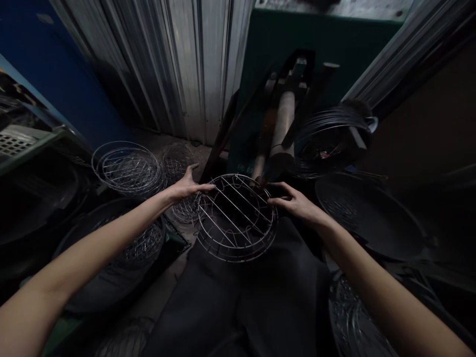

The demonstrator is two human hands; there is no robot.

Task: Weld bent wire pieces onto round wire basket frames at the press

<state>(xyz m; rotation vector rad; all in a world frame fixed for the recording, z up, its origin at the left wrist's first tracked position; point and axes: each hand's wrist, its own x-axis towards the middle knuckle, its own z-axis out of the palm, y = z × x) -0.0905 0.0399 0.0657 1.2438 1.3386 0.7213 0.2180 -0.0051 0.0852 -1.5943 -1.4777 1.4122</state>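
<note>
My left hand point(188, 187) and right hand point(293, 202) are both open, fingers spread, with the fingertips on opposite sides of the rim of a round wire frame point(237, 218). Neither hand is closed around the wire. The frame sits between my hands, tilted slightly over my dark trousers point(238, 307), with straight parallel wires running across its circular hoops. I can't tell whether it touches my lap.

Just beyond my left hand, a stack of wire hoops point(126, 168) lies near a second wire frame point(176, 161), and another wire frame point(188, 208) shows just under that hand. Further toward my left forearm, more wire frames sit in a large dark tub point(141, 248). A pale cylindrical post point(282, 124) on a green machine point(260, 49) rises ahead of my right hand. Further right of the post hangs a coil of dark wire point(330, 139). Below that, near my right hand, lies a large dark round pan point(368, 215). Beyond my hands stands a corrugated metal sheet point(186, 64), with a blue panel point(74, 84) to its left.
</note>
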